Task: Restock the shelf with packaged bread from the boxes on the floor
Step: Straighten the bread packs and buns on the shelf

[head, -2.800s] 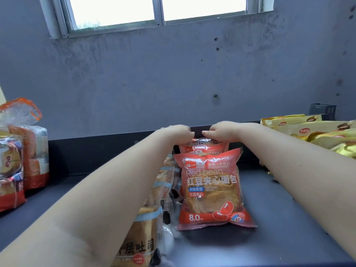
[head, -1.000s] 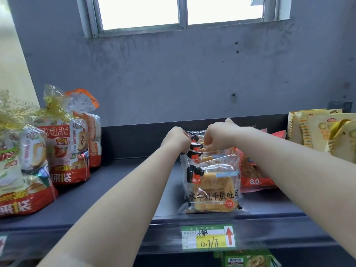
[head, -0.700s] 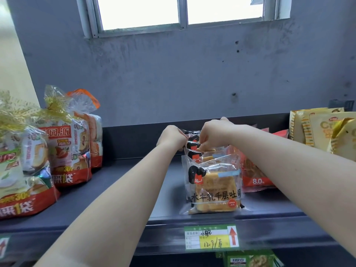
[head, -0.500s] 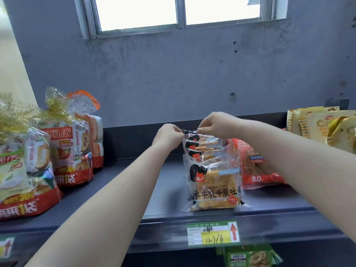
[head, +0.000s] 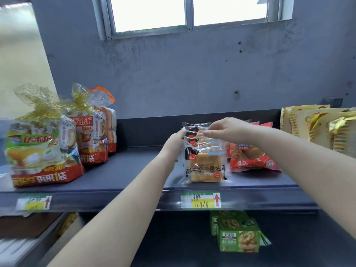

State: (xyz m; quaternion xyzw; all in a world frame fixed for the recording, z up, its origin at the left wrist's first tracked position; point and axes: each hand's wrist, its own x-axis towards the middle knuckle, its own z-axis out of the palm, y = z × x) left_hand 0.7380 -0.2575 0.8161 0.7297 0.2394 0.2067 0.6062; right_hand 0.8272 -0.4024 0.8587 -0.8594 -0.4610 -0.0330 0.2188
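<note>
Grey shelf (head: 119,170), toast packs (head: 204,162) upright between left hand (head: 173,143) and right hand (head: 225,130).

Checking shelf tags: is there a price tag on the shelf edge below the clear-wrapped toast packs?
Yes, a green-and-yellow price tag sits directly below the toast packs.

Before you:
- Wall (head: 192,78): grey-blue plaster, stained and scuffed, with a few small dark marks right of centre.
- Window (head: 189,12): at the top, grey frame, two panes split by a vertical bar; glass blown out white with daylight, the brightest thing you see.
- Side wall (head: 21,60): pale cream, far left, meeting the grey wall at a slanted edge.
- Shelf (head: 125,170): dark grey metal, running the width of your view, with a low raised back panel against the wall.
- Lower shelf (head: 192,247): the same dark grey, in shadow.
- Light: soft, even, from the window.
</note>
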